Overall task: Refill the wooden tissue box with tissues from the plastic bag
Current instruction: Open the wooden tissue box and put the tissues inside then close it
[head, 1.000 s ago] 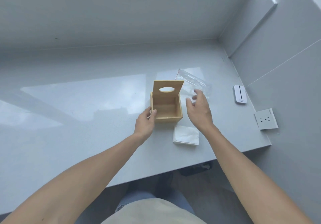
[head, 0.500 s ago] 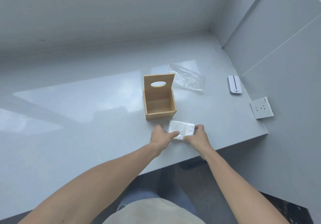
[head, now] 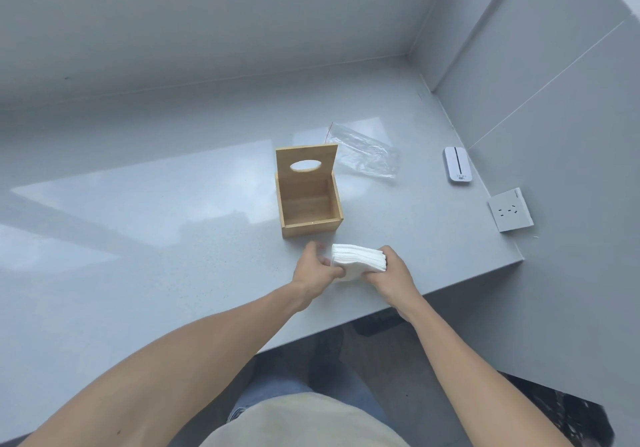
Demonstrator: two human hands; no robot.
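The wooden tissue box [head: 309,204] stands on the grey counter with its lid, which has an oval slot, raised upright at the back. Its inside looks empty. Just in front of it, a white stack of tissues [head: 356,259] is held slightly above the counter. My left hand [head: 315,268] grips the stack's left side and my right hand [head: 389,275] grips its right side. The clear plastic bag [head: 363,152] lies flat and empty behind the box to the right.
A small white device [head: 457,164] lies by the right wall. A white wall socket [head: 510,214] sits on that wall just above the grey counter [head: 156,238]. The counter's front edge runs just under my wrists.
Both hands left the box, came to the tissue stack near the counter edge, closed on its two sides and lifted it a little.
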